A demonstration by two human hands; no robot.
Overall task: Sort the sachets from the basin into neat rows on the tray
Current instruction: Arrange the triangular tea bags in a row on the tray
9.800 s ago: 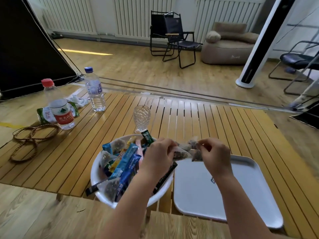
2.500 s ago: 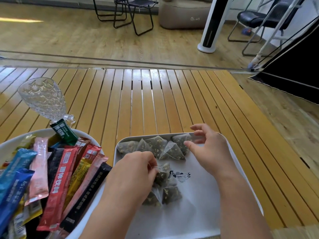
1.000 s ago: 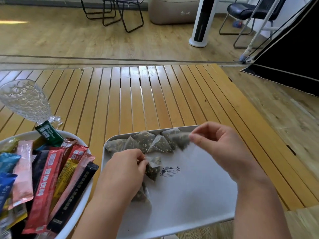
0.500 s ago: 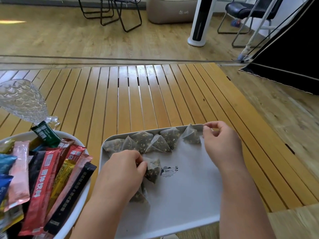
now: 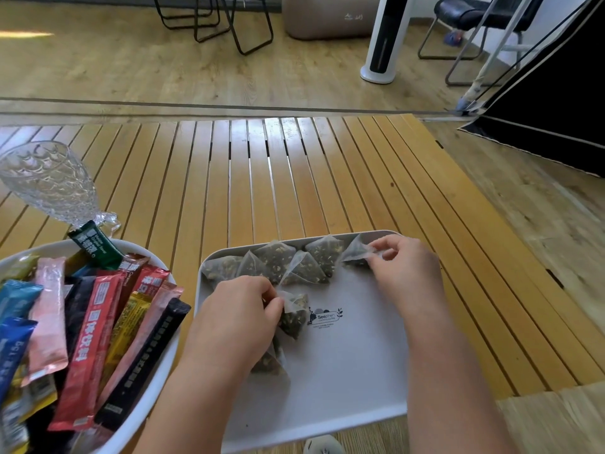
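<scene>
Both hands pinch pyramid tea bags over the grey tray.

Left to right: the white basin (image 5: 140,417) at the near left holds a fan of long stick sachets (image 5: 88,348) in red, pink, blue, black and gold, and a cut-glass goblet (image 5: 49,185) stands just behind it. The left hand (image 5: 235,322), fingers curled, pinches a tea bag (image 5: 294,312) near the tray's middle, with more bags partly hidden under the palm. A row of tea bags (image 5: 278,263) lies along the far edge of the tray (image 5: 343,371). The right hand (image 5: 406,273), fingers bent, pinches the end tea bag (image 5: 355,253) at the row's right. The slatted wooden surface (image 5: 294,178) carries everything; beyond it are a wood floor, chair legs and a white tower fan (image 5: 383,37).
</scene>
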